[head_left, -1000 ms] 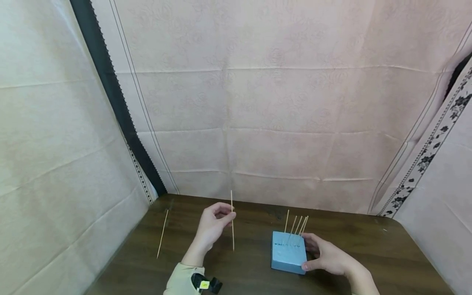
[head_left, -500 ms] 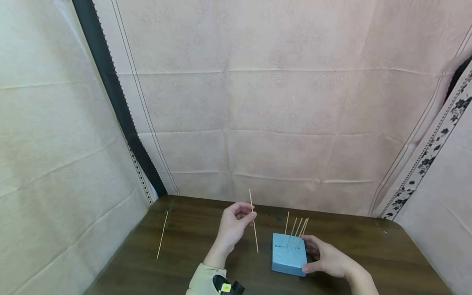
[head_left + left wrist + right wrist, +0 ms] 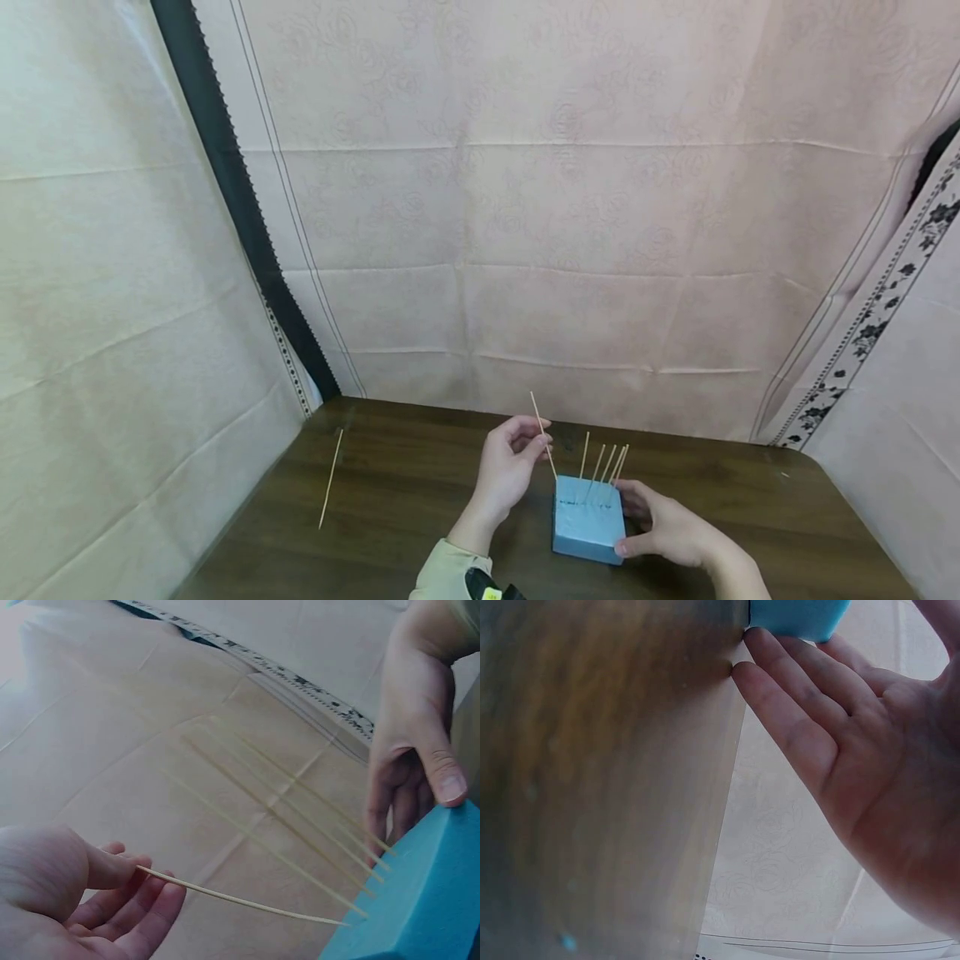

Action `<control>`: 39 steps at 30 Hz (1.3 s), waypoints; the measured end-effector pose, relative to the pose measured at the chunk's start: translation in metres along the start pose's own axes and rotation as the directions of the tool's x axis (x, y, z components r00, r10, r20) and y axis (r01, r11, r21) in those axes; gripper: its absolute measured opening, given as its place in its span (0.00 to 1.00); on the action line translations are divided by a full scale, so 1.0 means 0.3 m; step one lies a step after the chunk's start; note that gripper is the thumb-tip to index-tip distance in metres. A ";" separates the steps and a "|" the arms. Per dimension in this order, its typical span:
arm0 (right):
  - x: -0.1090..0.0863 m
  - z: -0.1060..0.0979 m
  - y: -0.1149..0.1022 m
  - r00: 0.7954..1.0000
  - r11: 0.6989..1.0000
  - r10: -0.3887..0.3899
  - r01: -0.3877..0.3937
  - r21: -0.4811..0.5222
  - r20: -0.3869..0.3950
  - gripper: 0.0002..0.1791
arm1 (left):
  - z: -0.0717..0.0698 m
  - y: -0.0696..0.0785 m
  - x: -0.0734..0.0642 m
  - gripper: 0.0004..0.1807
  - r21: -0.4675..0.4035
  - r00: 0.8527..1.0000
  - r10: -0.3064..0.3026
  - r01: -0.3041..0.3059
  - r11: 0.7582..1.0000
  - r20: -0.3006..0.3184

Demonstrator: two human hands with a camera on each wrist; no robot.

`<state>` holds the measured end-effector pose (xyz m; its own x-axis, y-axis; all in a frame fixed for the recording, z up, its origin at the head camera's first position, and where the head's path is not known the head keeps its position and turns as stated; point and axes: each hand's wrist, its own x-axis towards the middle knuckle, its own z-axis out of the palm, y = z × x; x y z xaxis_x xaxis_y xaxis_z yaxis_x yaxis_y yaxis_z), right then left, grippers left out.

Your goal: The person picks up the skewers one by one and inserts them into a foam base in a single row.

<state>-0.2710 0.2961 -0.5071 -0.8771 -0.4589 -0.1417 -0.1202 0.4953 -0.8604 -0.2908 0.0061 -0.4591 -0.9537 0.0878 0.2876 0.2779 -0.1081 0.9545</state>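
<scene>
My left hand (image 3: 504, 473) pinches a thin wooden skewer (image 3: 251, 904) between thumb and fingers. The skewer leans, and its lower tip meets the far left corner of a blue foam block (image 3: 587, 527); in the left wrist view it looks slightly bowed. Whether the tip has gone into the foam I cannot tell. Several other skewers (image 3: 585, 454) stand tilted in the block's top along its far side. At the block's right side, my right hand (image 3: 671, 523) grips it, thumb at the near corner and fingers towards the far one.
Another skewer (image 3: 330, 479) lies on the dark wooden table (image 3: 405, 533) at the left. Pale patterned cloth (image 3: 570, 250) hangs behind the table and at both sides. A small blue crumb (image 3: 568, 943) shows on the table in the right wrist view.
My left hand has carried its skewer rightward from over the table to the block's far left corner, and the skewer now tilts. The right hand and the block have stayed nearly still.
</scene>
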 end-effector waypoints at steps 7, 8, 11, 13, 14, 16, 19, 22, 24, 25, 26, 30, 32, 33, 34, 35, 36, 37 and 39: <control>-0.002 0.001 0.006 1.000 1.000 0.004 -0.004 0.006 0.002 0.53 | 0.030 -0.022 -0.009 0.10 0.031 0.999 0.033 -0.033 0.999 -0.010; -0.003 0.001 0.008 1.000 1.000 0.005 -0.005 0.005 0.003 0.53 | 0.032 -0.023 -0.011 0.10 0.038 0.999 0.038 -0.038 0.999 -0.008; -0.004 0.000 0.011 1.000 1.000 0.010 -0.010 -0.003 -0.002 0.53 | 0.038 -0.026 -0.018 0.09 0.066 0.999 0.041 -0.042 0.997 0.003; -0.004 0.000 0.012 1.000 1.000 0.012 -0.012 -0.008 -0.005 0.53 | 0.042 -0.027 -0.021 0.09 0.071 0.999 0.042 -0.043 0.997 0.012; -0.004 0.000 0.011 1.000 1.000 0.012 -0.012 -0.013 -0.007 0.53 | 0.044 -0.028 -0.022 0.08 0.074 0.999 0.043 -0.044 0.996 0.016; -0.004 0.000 0.009 1.000 1.000 0.013 -0.013 -0.021 -0.010 0.53 | 0.047 -0.029 -0.023 0.08 0.085 0.999 0.044 -0.046 0.995 0.022; -0.003 0.001 0.008 1.000 1.000 0.007 -0.007 -0.030 -0.012 0.53 | 0.048 -0.032 -0.024 0.08 0.102 0.998 0.048 -0.051 0.993 0.032; -0.003 0.001 0.007 1.000 1.000 0.001 -0.002 -0.031 -0.012 0.54 | 0.045 -0.033 -0.025 0.09 0.122 0.998 0.052 -0.057 0.991 0.046; -0.002 0.001 0.007 1.000 1.000 -0.003 0.002 -0.030 -0.011 0.53 | 0.044 -0.035 -0.027 0.09 0.131 0.997 0.059 -0.066 0.989 0.056; -0.002 0.001 0.007 1.000 1.000 -0.003 0.003 -0.027 -0.011 0.53 | 0.043 -0.036 -0.028 0.08 0.138 0.996 0.062 -0.071 0.988 0.064; -0.002 0.001 0.007 1.000 1.000 -0.005 0.004 -0.027 -0.011 0.53 | 0.043 -0.038 -0.029 0.08 0.149 0.995 0.066 -0.076 0.986 0.072; -0.002 0.002 0.005 1.000 1.000 -0.008 0.008 -0.026 -0.012 0.53 | 0.046 -0.046 -0.034 0.07 0.187 0.993 0.064 -0.082 0.979 0.100; -0.002 0.002 0.002 1.000 1.000 -0.006 0.006 -0.023 -0.011 0.53 | 0.048 -0.048 -0.036 0.07 0.200 0.992 0.060 -0.081 0.977 0.107; -0.002 0.001 0.001 1.000 1.000 -0.003 0.003 -0.022 -0.012 0.53 | 0.049 -0.048 -0.037 0.07 0.205 0.993 0.058 -0.079 0.976 0.108; -0.002 0.001 -0.001 1.000 1.000 0.000 0.000 -0.021 -0.012 0.53 | 0.051 -0.048 -0.038 0.07 0.211 0.993 0.056 -0.078 0.974 0.108; -0.001 0.001 -0.002 1.000 1.000 0.004 -0.004 -0.022 -0.012 0.53 | 0.051 -0.047 -0.039 0.07 0.217 0.993 0.055 -0.077 0.973 0.108; -0.001 0.000 -0.003 1.000 1.000 0.007 -0.007 -0.024 -0.014 0.53 | 0.052 -0.046 -0.039 0.07 0.223 0.993 0.054 -0.077 0.972 0.109; 0.000 0.000 -0.004 1.000 1.000 0.009 -0.009 -0.027 -0.015 0.53 | 0.053 -0.046 -0.039 0.07 0.228 0.992 0.055 -0.079 0.971 0.111; 0.000 -0.001 -0.004 1.000 0.999 0.011 -0.012 -0.031 -0.017 0.53 | 0.055 -0.044 -0.039 0.07 0.237 0.992 0.055 -0.081 0.968 0.115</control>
<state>-0.2710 0.2955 -0.5059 -0.8860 -0.4410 -0.1431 -0.1242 0.5231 -0.8432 -0.2814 0.0229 -0.4737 -0.9176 0.1947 0.3465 0.3733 0.1225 0.9196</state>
